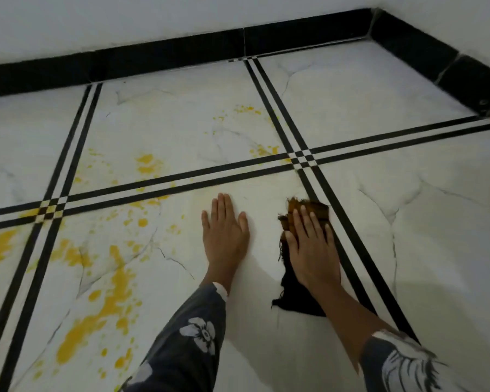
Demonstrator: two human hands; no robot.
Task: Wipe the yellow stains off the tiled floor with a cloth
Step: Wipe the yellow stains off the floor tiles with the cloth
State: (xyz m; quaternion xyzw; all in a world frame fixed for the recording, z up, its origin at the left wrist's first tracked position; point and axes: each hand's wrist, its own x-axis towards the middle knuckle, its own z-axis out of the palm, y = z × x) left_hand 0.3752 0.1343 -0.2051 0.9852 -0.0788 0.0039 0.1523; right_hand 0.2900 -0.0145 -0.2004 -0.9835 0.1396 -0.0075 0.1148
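My right hand (311,247) lies flat, palm down, on a dark cloth (293,295) that is stained yellow-brown at its far end, pressing it on the white marble-look floor tile (266,321) beside a black double stripe. My left hand (224,230) rests flat on the bare tile just left of it, fingers together, holding nothing. Yellow stains (111,295) spread in streaks and blobs over the tile to the left of both hands. Smaller yellow splashes (147,162) and yellow splashes (262,150) mark the tile beyond the horizontal stripe.
Black double stripes (303,159) cross the floor in a grid. A black skirting (238,43) runs along the white wall at the back and turns at the right corner (374,21). The tiles to the right carry no stains.
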